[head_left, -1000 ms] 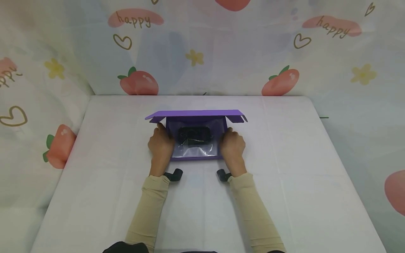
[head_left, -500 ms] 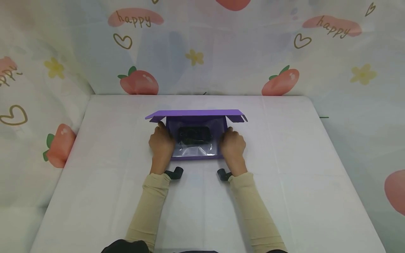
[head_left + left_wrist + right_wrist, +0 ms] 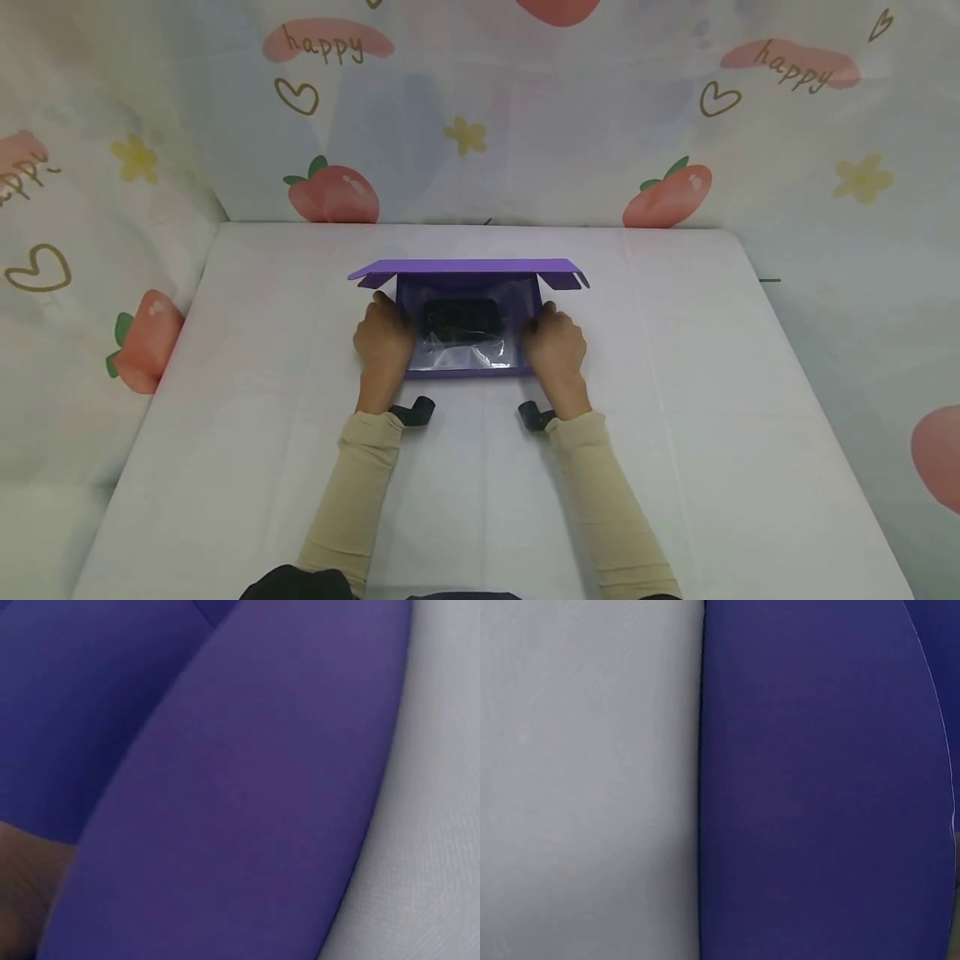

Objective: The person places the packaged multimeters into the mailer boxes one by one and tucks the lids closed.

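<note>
Box [image 3: 465, 372] sat at centre of table [image 3: 675, 417], lid [image 3: 465, 267] raised at its far edge, side flaps at both lid ends. Inside box: clear plastic bag [image 3: 465, 354] with a dark item [image 3: 460, 319] lying toward the far side. Left hand [image 3: 383, 340] lay against box's left wall, right hand [image 3: 556, 345] against its right wall. Patterned backdrop [image 3: 480, 108] stood behind table and to its left.
</note>
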Demonstrator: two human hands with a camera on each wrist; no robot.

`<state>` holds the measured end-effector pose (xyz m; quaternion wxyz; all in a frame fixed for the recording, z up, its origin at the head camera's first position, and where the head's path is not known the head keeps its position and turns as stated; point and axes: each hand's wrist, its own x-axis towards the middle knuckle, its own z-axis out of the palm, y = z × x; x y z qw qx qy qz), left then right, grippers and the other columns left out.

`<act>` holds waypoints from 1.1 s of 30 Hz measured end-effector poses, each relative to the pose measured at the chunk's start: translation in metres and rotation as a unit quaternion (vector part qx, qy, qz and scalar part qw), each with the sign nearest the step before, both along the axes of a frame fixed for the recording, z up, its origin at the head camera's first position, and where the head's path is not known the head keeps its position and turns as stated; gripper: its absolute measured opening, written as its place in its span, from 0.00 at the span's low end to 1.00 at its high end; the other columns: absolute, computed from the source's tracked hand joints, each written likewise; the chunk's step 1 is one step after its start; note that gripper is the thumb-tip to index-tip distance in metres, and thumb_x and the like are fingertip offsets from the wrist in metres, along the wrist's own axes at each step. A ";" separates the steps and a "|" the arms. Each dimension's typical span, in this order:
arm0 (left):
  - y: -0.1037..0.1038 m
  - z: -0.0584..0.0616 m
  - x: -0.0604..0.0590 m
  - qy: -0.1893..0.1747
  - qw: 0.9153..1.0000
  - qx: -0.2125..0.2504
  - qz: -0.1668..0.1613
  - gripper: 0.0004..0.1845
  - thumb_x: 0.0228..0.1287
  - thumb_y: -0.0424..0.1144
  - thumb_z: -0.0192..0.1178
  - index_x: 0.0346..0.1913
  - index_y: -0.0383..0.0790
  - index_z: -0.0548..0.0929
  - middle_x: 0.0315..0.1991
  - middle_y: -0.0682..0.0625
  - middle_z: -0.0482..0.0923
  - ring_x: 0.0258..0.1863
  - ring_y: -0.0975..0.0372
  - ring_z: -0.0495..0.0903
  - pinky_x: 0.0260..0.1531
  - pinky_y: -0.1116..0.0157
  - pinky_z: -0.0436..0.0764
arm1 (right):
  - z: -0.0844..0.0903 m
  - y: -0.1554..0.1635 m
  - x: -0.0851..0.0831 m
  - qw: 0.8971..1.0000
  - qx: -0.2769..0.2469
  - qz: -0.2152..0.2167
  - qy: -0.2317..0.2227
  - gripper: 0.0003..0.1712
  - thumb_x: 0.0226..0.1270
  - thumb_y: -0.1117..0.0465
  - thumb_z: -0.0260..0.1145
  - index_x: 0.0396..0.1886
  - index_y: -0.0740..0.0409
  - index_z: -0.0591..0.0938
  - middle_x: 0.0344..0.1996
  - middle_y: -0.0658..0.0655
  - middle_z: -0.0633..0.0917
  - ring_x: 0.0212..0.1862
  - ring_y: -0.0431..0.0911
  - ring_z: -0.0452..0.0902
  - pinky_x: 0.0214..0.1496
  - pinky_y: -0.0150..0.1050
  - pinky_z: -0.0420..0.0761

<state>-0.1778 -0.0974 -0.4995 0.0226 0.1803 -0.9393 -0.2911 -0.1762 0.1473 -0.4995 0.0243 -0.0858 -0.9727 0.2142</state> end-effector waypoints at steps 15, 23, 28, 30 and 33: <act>-0.006 -0.002 0.014 0.038 0.997 0.067 -0.020 0.18 0.61 0.35 0.57 0.53 0.32 0.76 0.45 0.33 0.82 0.43 0.35 0.84 0.40 0.38 0.81 | 0.001 -0.003 0.000 1.000 0.017 -0.005 0.019 0.13 0.70 0.60 0.59 0.41 0.69 0.80 0.33 0.72 0.87 0.36 0.73 0.86 0.30 0.65 0.83; -0.004 -0.003 0.008 0.044 0.998 0.054 -0.004 0.15 0.61 0.36 0.60 0.49 0.34 0.77 0.42 0.36 0.83 0.41 0.36 0.84 0.39 0.39 0.81 | 0.001 -0.002 0.000 1.000 0.006 -0.010 0.013 0.15 0.70 0.59 0.57 0.44 0.69 0.79 0.36 0.73 0.87 0.38 0.73 0.86 0.33 0.66 0.83; -0.005 -0.006 0.006 0.061 0.995 0.072 -0.007 0.15 0.61 0.37 0.60 0.49 0.33 0.80 0.42 0.37 0.85 0.42 0.38 0.85 0.40 0.41 0.81 | -0.001 0.001 0.001 0.999 -0.038 -0.018 -0.002 0.17 0.70 0.56 0.57 0.44 0.68 0.78 0.39 0.71 0.86 0.41 0.72 0.85 0.37 0.67 0.82; -0.006 -0.008 0.006 0.069 0.994 0.083 -0.010 0.16 0.62 0.37 0.60 0.50 0.33 0.82 0.44 0.37 0.86 0.44 0.40 0.86 0.43 0.41 0.82 | -0.001 0.003 0.003 0.998 -0.066 -0.017 -0.004 0.16 0.69 0.56 0.56 0.42 0.68 0.78 0.39 0.71 0.86 0.39 0.70 0.85 0.36 0.65 0.82; -0.009 -0.009 0.007 0.077 0.992 0.097 -0.019 0.18 0.64 0.39 0.59 0.52 0.33 0.84 0.47 0.37 0.87 0.48 0.42 0.86 0.46 0.42 0.82 | -0.001 0.006 0.005 0.995 -0.101 -0.017 0.001 0.17 0.68 0.57 0.57 0.42 0.68 0.79 0.37 0.69 0.85 0.38 0.66 0.83 0.36 0.62 0.80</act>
